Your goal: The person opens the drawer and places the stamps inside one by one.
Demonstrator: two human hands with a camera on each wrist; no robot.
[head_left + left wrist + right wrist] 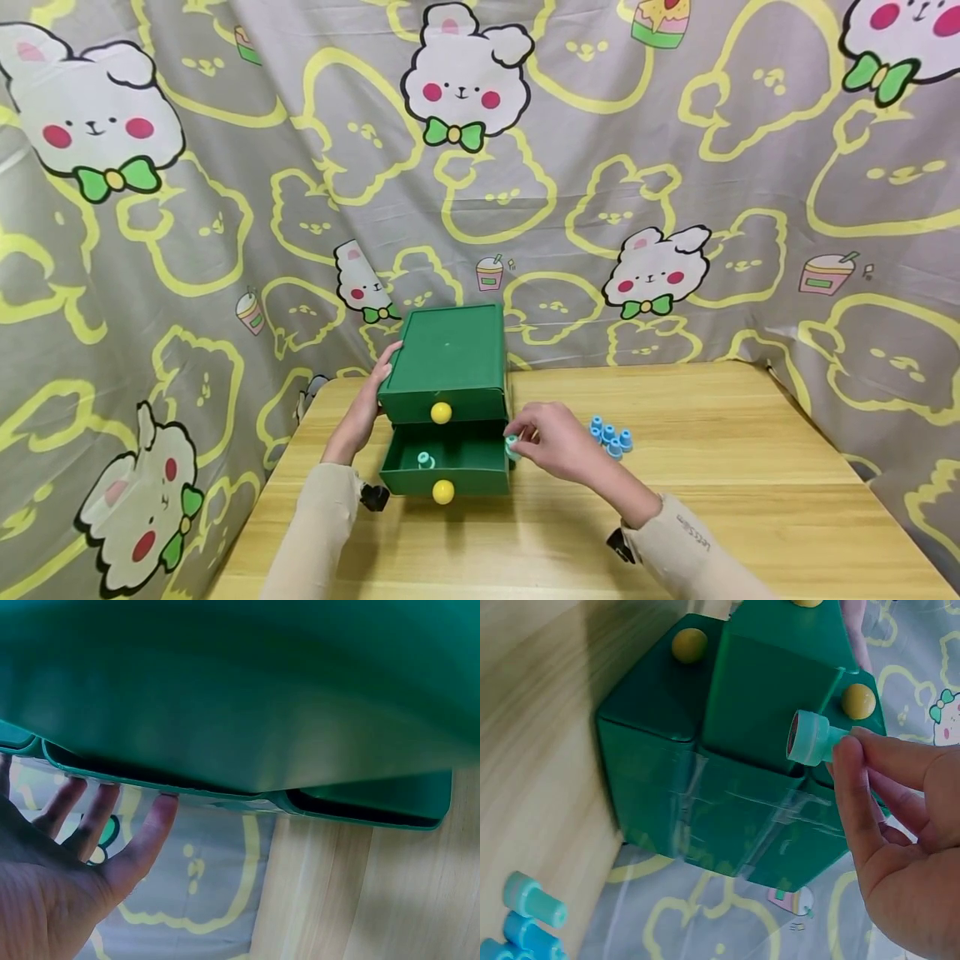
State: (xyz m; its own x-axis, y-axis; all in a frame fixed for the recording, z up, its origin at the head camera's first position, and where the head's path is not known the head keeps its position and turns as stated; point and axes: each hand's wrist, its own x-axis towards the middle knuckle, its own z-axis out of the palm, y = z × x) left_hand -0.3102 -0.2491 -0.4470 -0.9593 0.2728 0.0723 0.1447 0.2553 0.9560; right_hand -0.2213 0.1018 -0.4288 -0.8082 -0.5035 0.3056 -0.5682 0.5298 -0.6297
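A green drawer cabinet (448,350) with yellow knobs stands on the table, its middle drawer (405,481) pulled out. Inside that drawer is one teal toy stamp (426,460). My right hand (558,442) pinches another teal stamp (810,738) between thumb and fingers, beside the open drawer's right edge; a dark reddish face shows at the stamp's wide end. With fairly straight fingers, my left hand (67,877) touches the cabinet's left side. The palm is apart from the cabinet in the left wrist view. The drawers above and below, seen in the right wrist view, are closed.
Several blue stamps (615,448) stand grouped on the wooden table (697,467) to the right of my right hand. A teal stamp (534,898) lies among them in the right wrist view. Behind the table hangs a patterned curtain (570,200).
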